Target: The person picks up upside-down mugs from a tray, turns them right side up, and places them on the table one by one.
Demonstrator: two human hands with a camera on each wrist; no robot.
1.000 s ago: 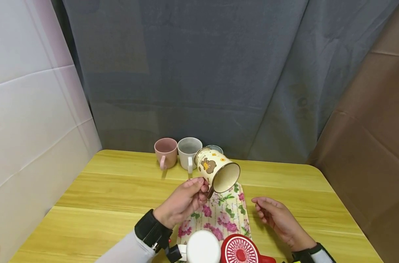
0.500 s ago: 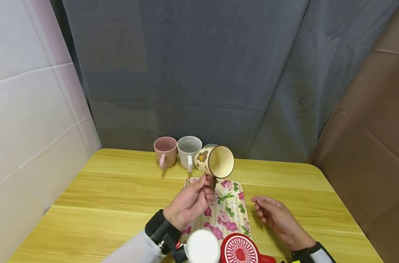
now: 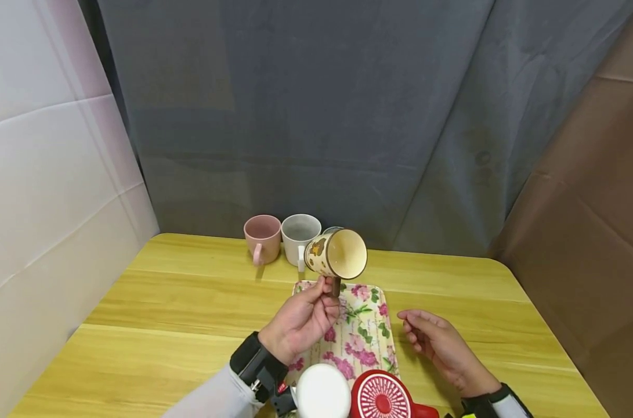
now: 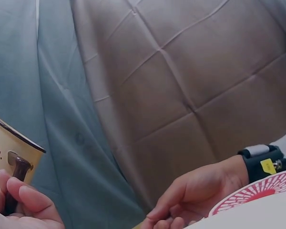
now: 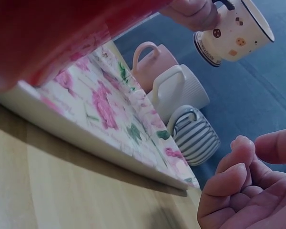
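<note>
The left hand (image 3: 300, 318) pinches the cream bear-print enamel mug (image 3: 336, 254) by its handle, tipped sideways above the floral rectangular tray (image 3: 360, 337), not yet set down; the right hand (image 3: 441, 348) rests loosely open on the yellow wooden surface (image 3: 165, 325).

Evenly, softly lit from above; faint shadows on the glossy yellow wooden surface (image 3: 180, 302). Edges bowed by wide lens. Blurred near red object (image 5: 62, 33) in wrist view.

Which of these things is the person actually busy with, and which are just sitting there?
In use: cream cartoon mug, held by its handle in the left hand above the floral tray.
Lying about: pink mug, white mug, striped mug; right hand rests idle.
</note>
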